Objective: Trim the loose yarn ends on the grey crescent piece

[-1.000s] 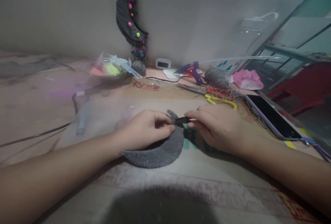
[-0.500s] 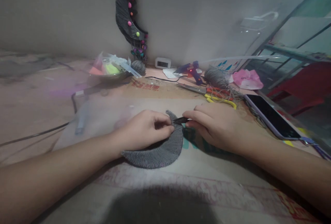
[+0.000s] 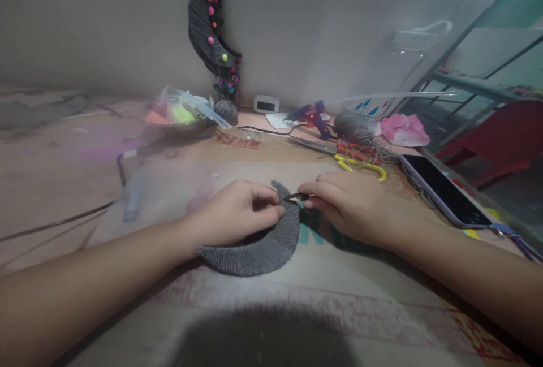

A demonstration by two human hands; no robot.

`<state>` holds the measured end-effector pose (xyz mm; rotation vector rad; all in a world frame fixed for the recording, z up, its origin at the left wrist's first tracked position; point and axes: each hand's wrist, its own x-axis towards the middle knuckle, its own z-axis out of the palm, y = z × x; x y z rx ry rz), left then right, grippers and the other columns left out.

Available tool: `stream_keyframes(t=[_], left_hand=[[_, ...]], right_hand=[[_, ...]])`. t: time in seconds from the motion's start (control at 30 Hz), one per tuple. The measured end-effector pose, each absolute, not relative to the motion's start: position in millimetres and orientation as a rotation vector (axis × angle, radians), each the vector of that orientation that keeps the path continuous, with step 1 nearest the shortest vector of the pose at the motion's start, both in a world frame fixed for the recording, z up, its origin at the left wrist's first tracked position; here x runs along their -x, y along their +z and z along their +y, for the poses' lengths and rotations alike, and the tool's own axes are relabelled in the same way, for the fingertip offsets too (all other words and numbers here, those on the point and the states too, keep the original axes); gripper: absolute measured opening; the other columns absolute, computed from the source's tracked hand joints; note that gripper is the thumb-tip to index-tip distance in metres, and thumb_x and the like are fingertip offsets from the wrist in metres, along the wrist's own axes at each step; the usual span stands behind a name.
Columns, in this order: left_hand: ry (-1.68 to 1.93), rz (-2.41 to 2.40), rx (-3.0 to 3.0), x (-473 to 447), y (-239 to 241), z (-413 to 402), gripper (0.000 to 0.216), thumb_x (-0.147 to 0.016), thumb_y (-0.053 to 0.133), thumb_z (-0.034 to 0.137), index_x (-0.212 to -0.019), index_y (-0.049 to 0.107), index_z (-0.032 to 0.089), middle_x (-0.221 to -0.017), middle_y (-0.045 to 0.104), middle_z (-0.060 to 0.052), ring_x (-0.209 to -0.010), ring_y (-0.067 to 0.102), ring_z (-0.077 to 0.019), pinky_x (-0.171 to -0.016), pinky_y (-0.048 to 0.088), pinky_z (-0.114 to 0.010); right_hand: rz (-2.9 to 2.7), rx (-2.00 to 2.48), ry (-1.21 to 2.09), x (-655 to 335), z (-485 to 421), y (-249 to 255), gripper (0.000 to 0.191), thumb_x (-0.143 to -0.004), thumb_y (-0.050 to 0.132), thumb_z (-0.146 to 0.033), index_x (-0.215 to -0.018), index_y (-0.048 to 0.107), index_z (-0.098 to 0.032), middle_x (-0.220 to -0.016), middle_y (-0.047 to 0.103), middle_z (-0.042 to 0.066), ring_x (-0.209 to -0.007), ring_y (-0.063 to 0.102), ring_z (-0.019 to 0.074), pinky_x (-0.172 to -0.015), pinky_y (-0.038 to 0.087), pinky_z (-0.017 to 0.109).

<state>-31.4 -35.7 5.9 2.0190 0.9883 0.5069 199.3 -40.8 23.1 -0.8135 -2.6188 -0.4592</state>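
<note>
A crescent wrapped in grey yarn (image 3: 263,257) lies on the covered tabletop in front of me. My left hand (image 3: 246,211) is closed on its inner edge, thumb and fingers pinching near the upper part. In my right hand (image 3: 339,200) is a small dark tool with pointed tips, like tweezers (image 3: 297,197), pinched between thumb and fingers. Its tips touch or hover just over the yarn near the upper end of the crescent, close to my left fingertips. Whether they hold a strand is too small to tell.
Behind the hands are yellow-handled scissors (image 3: 360,166), a grey yarn ball (image 3: 354,125) and a glue gun (image 3: 316,118) with a red light. A phone (image 3: 445,191) lies right; a bowl (image 3: 178,126) with bagged items stands back left. A decorated dark crescent (image 3: 207,30) hangs on the wall.
Both hands and the crescent stay nearly in place. The tips of the tweezers-like tool look slightly farther apart. The whole view has shifted slightly.
</note>
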Motion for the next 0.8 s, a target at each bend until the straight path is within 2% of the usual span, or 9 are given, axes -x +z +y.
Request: stream_keyframes(t=[0.2, 0.63, 0.8], left_hand=[[0.485, 0.98, -1.982, 32.1, 4.2, -33.1, 0.024, -0.084, 0.051, 0.034, -0.075, 0.065, 0.017, -0.066, 0.057, 0.002, -0.063, 0.05, -0.0123, -0.056, 0.036, -0.022], [0.514, 0.991, -2.011, 31.3, 7.2, -35.0, 0.023, -0.083, 0.051, 0.031, -0.071, 0.063, 0.017, -0.062, 0.054, 0.003, -0.059, 0.048, -0.0107, -0.053, 0.034, -0.021], [0.522, 0.98, -2.044, 30.8, 5.9, -34.0, 0.022, -0.083, 0.052, 0.03, -0.068, 0.062, 0.017, -0.061, 0.052, 0.004, -0.059, 0.047, -0.0103, -0.054, 0.034, -0.021]], right_hand=[[-2.625, 0.834, -0.407, -200.6, -43.7, 25.3, 0.027, -0.098, 0.04, -0.028, -0.1, 0.064, -0.014, -0.071, 0.061, 0.003, -0.069, 0.055, 0.015, -0.06, 0.031, 0.027], [-2.607, 0.898, -0.513, -197.7, -46.2, 21.0, 0.028, -0.098, 0.041, -0.03, -0.101, 0.065, -0.016, -0.072, 0.063, 0.004, -0.066, 0.053, 0.0161, -0.061, 0.03, 0.03], [-2.604, 0.912, -0.384, -196.9, -47.1, 23.6, 0.027, -0.097, 0.041, -0.029, -0.1, 0.065, -0.016, -0.075, 0.065, 0.005, -0.069, 0.056, 0.0159, -0.062, 0.033, 0.028]])
